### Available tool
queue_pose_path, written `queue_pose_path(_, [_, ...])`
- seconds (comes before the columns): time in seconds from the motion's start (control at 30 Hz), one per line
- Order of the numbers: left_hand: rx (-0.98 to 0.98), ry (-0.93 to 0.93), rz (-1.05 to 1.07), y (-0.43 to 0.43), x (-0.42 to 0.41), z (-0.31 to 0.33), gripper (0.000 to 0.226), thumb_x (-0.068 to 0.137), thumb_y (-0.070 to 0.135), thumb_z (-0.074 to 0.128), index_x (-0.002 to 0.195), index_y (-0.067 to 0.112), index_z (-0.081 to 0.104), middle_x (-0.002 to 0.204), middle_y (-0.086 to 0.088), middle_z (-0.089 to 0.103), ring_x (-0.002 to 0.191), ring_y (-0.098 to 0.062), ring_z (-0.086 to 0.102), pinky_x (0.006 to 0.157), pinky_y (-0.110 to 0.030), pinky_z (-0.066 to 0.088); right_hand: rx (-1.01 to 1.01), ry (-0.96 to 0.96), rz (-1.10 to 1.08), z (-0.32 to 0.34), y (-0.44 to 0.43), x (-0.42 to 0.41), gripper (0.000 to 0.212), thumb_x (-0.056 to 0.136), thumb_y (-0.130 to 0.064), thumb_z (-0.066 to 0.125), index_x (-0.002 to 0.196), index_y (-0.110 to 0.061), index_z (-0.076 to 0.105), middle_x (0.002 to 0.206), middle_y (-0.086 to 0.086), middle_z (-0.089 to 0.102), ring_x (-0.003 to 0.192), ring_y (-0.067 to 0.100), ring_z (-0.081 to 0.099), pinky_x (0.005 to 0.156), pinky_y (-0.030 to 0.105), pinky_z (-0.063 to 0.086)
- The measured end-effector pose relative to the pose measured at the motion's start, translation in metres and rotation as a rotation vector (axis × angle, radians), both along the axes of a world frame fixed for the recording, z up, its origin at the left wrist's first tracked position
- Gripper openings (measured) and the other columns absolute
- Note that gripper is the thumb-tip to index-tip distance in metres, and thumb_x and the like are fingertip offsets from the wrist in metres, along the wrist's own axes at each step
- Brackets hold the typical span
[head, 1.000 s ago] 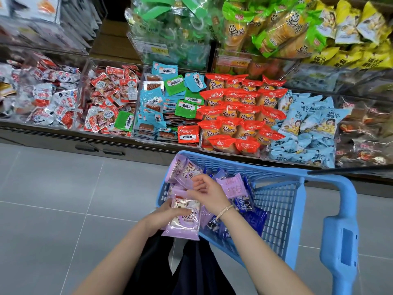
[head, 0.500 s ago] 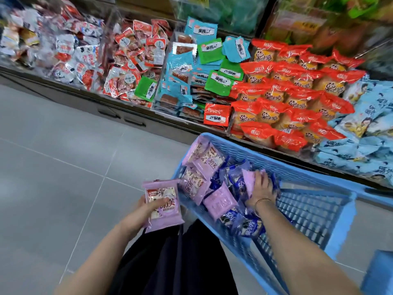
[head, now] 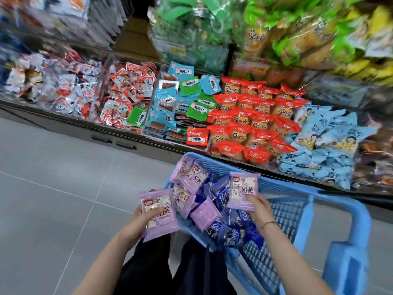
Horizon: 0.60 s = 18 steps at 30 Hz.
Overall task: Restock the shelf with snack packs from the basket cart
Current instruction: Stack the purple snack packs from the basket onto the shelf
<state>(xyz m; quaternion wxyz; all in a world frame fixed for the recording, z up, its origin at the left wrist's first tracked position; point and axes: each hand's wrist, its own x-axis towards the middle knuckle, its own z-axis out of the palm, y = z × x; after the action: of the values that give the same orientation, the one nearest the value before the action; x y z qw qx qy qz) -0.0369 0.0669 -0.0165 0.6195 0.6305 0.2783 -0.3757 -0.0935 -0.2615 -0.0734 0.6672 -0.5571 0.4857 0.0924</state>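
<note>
Snack packs (head: 158,211) clamped, 1 per grip: left hand (head: 138,222) beside the basket cart (head: 285,185), right hand (head: 261,209) over it.

Shelf (head: 70,124) heaped with red, green, pale-blue snack packs (head: 251,124); cart (head: 297,188) on floor (head: 53,199).

Open grey floor (head: 59,199) across the left and lower left of the frame, free to pass. At lower center right, blue basket cart (head: 287,218): left half heaped with dark blue packs (head: 231,233) and purple ones, right half bare mesh. Just left of the heap, left hand (head: 136,224) gripping 1 purple pack (head: 158,211); over it, right hand (head: 260,209) gripping another. Beyond, shelf (head: 70,124) crammed, red packs (head: 251,124) piled at center. Blocking the lower right corner, cart handle (head: 348,269).
</note>
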Motion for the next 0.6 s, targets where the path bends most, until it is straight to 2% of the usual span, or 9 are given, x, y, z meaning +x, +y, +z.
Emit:
queue_pose_path(0.07, [-0.029, -0.021, 0.002, -0.004, 0.005, 0.005, 0.058, 0.058, 0.018, 0.079, 0.113, 0.009, 0.062, 0.100, -0.006, 0.074, 0.096, -0.020, 0.069, 0.082, -0.031, 0.053, 0.094, -0.028, -0.055, 0.019, 0.005, -0.003, 0.010, 0.085, -0.010, 0.063, 0.087, -0.019, 0.067, 0.096, 0.002, 0.068, 0.088, 0.018, 0.062, 0.074, 0.030, 0.047])
queue_pose_path(0.13, [-0.052, -0.041, 0.015, -0.005, 0.009, 0.007, 0.054, 0.057, 0.016, 0.083, 0.107, 0.011, 0.063, 0.083, 0.008, 0.076, 0.079, -0.002, 0.070, 0.063, -0.015, 0.053, 0.129, -0.044, -0.044, 0.027, 0.010, -0.006, 0.011, 0.084, -0.008, 0.063, 0.093, -0.014, 0.067, 0.098, 0.005, 0.069, 0.090, 0.020, 0.063, 0.072, 0.030, 0.048])
queue_pose_path(0.17, [-0.066, -0.044, 0.020, -0.003, 0.011, 0.010, 0.047, 0.062, 0.017, 0.080, 0.106, 0.011, 0.062, 0.079, 0.011, 0.075, 0.074, 0.001, 0.069, 0.056, -0.012, 0.051, 0.139, -0.063, -0.027, 0.034, 0.015, -0.006, 0.015, 0.084, -0.007, 0.063, 0.098, -0.013, 0.065, 0.100, 0.005, 0.069, 0.092, 0.020, 0.064, 0.072, 0.030, 0.049])
queue_pose_path(0.2, [-0.091, -0.038, 0.019, 0.000, 0.014, 0.013, 0.045, 0.067, 0.015, 0.078, 0.108, 0.009, 0.062, 0.084, 0.007, 0.076, 0.077, -0.004, 0.071, 0.056, -0.014, 0.052, 0.145, -0.085, -0.005, 0.040, 0.020, -0.006, 0.020, 0.084, -0.006, 0.063, 0.102, -0.014, 0.063, 0.100, 0.004, 0.070, 0.092, 0.020, 0.065, 0.071, 0.029, 0.051])
queue_pose_path(0.3, [-0.133, -0.024, 0.003, 0.015, 0.028, 0.019, 0.049, 0.074, 0.013, 0.073, 0.120, 0.003, 0.059, 0.106, -0.016, 0.072, 0.094, -0.028, 0.069, 0.071, -0.032, 0.056, 0.154, -0.126, 0.021, 0.055, 0.044, -0.002, 0.025, 0.084, -0.002, 0.062, 0.105, -0.015, 0.061, 0.101, 0.003, 0.072, 0.090, 0.018, 0.068, 0.069, 0.028, 0.053])
queue_pose_path(0.4, [-0.119, -0.071, -0.039, 0.045, 0.044, 0.031, 0.046, 0.077, 0.010, 0.073, 0.120, 0.000, 0.060, 0.106, -0.016, 0.071, 0.097, -0.029, 0.066, 0.086, -0.037, 0.052, 0.166, -0.135, -0.001, 0.062, 0.078, 0.008, 0.023, 0.085, -0.001, 0.060, 0.106, -0.009, 0.060, 0.101, 0.008, 0.071, 0.090, 0.023, 0.067, 0.070, 0.031, 0.053])
queue_pose_path(0.47, [-0.107, -0.092, -0.079, 0.076, 0.056, 0.040, 0.045, 0.078, 0.012, 0.074, 0.120, 0.004, 0.059, 0.106, -0.013, 0.072, 0.097, -0.028, 0.067, 0.084, -0.036, 0.052, 0.162, -0.141, -0.030, 0.068, 0.107, 0.016, 0.016, 0.086, 0.000, 0.058, 0.101, -0.004, 0.061, 0.096, 0.011, 0.069, 0.081, 0.022, 0.065, 0.063, 0.028, 0.052])
queue_pose_path(0.53, [-0.089, -0.108, -0.115, 0.113, 0.070, 0.048, 0.059, 0.068, 0.022, 0.079, 0.121, 0.007, 0.057, 0.109, -0.013, 0.071, 0.098, -0.028, 0.068, 0.082, -0.036, 0.054, 0.164, -0.149, -0.065, 0.074, 0.141, 0.026, 0.012, 0.088, 0.000, 0.054, 0.096, -0.006, 0.062, 0.089, 0.010, 0.067, 0.075, 0.018, 0.062, 0.060, 0.027, 0.050])
queue_pose_path(0.6, [-0.074, -0.130, -0.127, 0.153, 0.085, 0.058, 0.073, 0.055, 0.033, 0.081, 0.119, 0.010, 0.056, 0.109, -0.012, 0.071, 0.099, -0.028, 0.068, 0.087, -0.041, 0.053, 0.188, -0.180, -0.097, 0.078, 0.176, 0.037, 0.016, 0.089, -0.002, 0.052, 0.099, -0.009, 0.063, 0.088, 0.007, 0.067, 0.078, 0.018, 0.060, 0.064, 0.028, 0.048])
